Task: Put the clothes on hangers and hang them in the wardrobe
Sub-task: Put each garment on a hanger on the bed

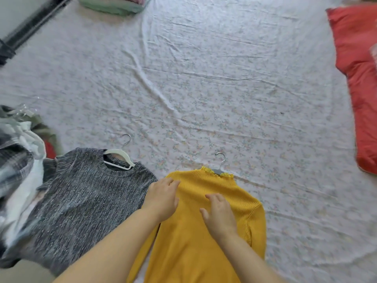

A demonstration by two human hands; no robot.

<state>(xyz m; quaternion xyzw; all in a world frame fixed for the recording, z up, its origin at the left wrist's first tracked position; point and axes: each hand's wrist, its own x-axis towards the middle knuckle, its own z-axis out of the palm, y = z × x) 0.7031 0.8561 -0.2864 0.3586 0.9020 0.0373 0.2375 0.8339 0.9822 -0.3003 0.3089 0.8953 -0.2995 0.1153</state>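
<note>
A wrinkled white bedsheet with a small floral print [204, 78] fills nearly the whole view, its long creases running across the middle. At the near edge lie two jumpers side by side, touching at the shoulder. One is a grey marled knit jumper [81, 201] on the left and the other a mustard-yellow ribbed jumper with a frilled collar [193, 252] in the centre.

A red padded cushion or quilt [359, 68] lies along the right edge of the sheet. A heap of mixed clothes in checked grey, white and olive [18, 160] sits at the left edge, against the grey jumper's sleeve. A folded pale green cloth [114, 7] lies at the far end, and a blurred dark bar [34, 23] slants across the top left corner.

A white plastic hanger with a wire hook [119, 154] sits in the grey jumper's neck. A grey hanger with a metal hook [218, 171] pokes out of the yellow collar.

The left hand [163, 199] rests flat on the yellow jumper's shoulder, fingers straight and gripping nothing. The right hand [219, 215] is over its chest, fingers spread and loosely bent, also holding nothing.
</note>
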